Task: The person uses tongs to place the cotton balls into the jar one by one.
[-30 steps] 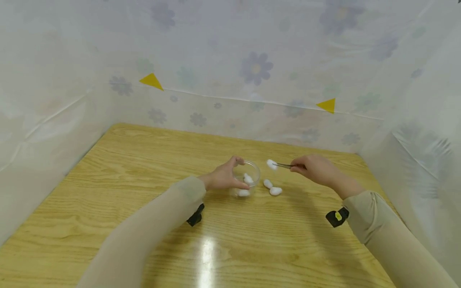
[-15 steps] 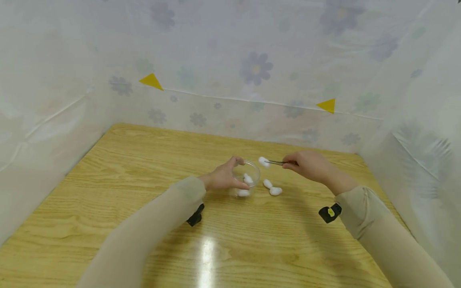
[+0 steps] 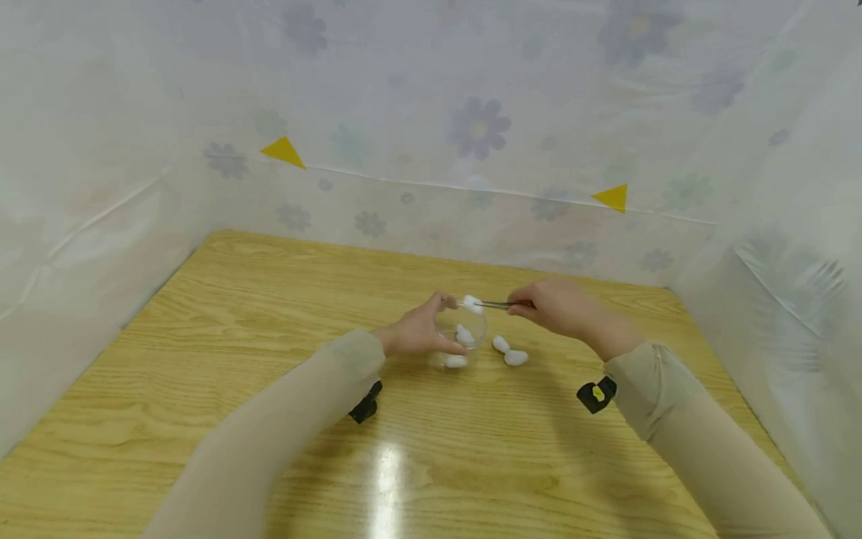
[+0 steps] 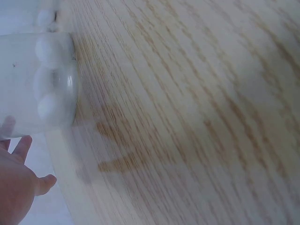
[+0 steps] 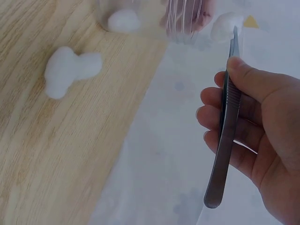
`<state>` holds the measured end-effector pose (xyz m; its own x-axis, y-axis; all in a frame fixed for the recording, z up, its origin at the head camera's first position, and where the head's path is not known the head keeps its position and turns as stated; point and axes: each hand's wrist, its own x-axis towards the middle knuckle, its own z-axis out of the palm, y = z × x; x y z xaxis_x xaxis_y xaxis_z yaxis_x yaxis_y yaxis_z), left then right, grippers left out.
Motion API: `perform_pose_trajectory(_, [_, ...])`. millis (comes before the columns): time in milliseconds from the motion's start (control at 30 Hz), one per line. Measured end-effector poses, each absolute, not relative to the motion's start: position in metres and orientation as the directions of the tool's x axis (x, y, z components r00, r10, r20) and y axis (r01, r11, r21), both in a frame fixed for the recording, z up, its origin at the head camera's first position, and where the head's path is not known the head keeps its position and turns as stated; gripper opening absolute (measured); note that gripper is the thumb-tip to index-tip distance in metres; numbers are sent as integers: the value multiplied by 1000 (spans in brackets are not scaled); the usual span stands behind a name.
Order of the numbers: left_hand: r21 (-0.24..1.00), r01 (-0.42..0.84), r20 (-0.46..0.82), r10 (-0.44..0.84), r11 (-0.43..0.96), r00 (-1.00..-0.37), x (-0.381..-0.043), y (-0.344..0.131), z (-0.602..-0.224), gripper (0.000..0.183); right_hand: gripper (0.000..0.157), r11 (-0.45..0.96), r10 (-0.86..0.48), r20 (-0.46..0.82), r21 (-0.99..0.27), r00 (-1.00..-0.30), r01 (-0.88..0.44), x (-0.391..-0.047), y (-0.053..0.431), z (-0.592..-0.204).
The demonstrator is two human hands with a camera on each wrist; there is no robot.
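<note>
My left hand (image 3: 419, 329) grips a clear jar (image 3: 477, 329) near its rim, thumb and fingers spread around it. Several white cotton balls (image 4: 47, 82) lie at the bottom of the jar in the left wrist view. My right hand (image 3: 555, 308) pinches metal tweezers (image 5: 228, 117) between thumb and fingers. At their tips is a cotton ball (image 5: 227, 27), which overlaps the jar's far rim in the head view. On the table just right of the jar, loose cotton balls (image 3: 508, 352) lie touching one another.
The wood-grain table (image 3: 269, 359) reaches back to a pale flowered curtain (image 3: 404, 112), which also hangs at both sides. Two yellow triangles (image 3: 611, 198) mark the curtain. A black wrist camera (image 3: 597, 394) hangs below the right forearm.
My right hand has moved left with the tweezers and their cotton ball, from right of the jar to its rim. The left hand and jar have stayed in place.
</note>
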<state>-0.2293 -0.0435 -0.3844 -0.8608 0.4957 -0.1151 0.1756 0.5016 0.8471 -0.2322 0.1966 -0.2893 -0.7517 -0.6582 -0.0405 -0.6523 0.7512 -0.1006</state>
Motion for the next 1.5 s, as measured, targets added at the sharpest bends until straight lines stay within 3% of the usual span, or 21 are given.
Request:
perform_pose_trajectory(867, [852,151,-137,492,502,-860,-228,-42,-383,91,16,733,-679,-51,-88,-732,-674,-232,182,-301])
perform_pose_trajectory(1500, [846,171,-123,497,504,-859,-224,-44,-381,90,16,730,-675,19,-133,-738,-671,-230,203,-304])
